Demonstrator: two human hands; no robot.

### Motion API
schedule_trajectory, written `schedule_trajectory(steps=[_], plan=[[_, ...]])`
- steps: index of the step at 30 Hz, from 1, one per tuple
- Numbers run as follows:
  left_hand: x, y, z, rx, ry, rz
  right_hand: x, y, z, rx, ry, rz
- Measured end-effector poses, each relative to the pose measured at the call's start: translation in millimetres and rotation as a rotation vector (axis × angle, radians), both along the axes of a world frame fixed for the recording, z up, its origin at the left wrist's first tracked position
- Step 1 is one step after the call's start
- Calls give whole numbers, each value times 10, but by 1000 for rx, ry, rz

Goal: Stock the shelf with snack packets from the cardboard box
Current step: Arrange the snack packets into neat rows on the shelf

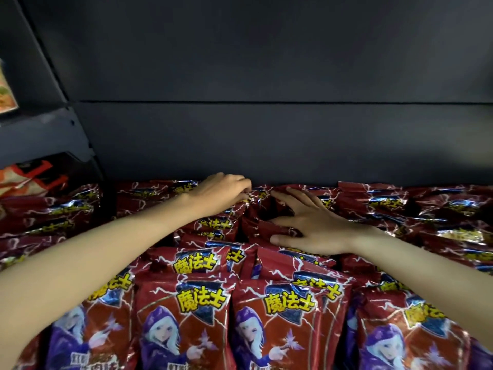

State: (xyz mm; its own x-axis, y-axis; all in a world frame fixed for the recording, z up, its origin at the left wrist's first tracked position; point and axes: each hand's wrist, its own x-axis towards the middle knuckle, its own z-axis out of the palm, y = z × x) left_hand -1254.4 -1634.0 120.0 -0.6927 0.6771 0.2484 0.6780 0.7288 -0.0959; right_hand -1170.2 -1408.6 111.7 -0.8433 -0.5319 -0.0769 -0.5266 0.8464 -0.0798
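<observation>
While left hand (224, 193) pinches rear snack packet (256, 198), right hand (306, 222) presses flat, fingers spread, on packets.

A dark grey back panel (266, 76) with one horizontal seam stands dimly lit behind.

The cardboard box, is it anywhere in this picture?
No, only red snack packets, both hands and the dark shelf back show; no box is in view.
</observation>
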Motion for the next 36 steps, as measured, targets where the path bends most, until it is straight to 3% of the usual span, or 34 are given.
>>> schedule_trajectory(steps=[10,16,19,24,28,36], plan=[[15,217,-47,91,-16,-90,8,6,18,22,-6,3],[55,-240,149,44,204,-259,-15,18,69,56,29,25],[55,-734,206,6,263,-213,-58,13,81,55,137,40],[148,-1274,68,61,71,82,-279,-172,82,-94,408,109],[168,-1438,29,44,-83,225,-379,-512,107,-33,320,171],[126,-1531,39,102,-182,218,-416,-823,34,22,248,250]])
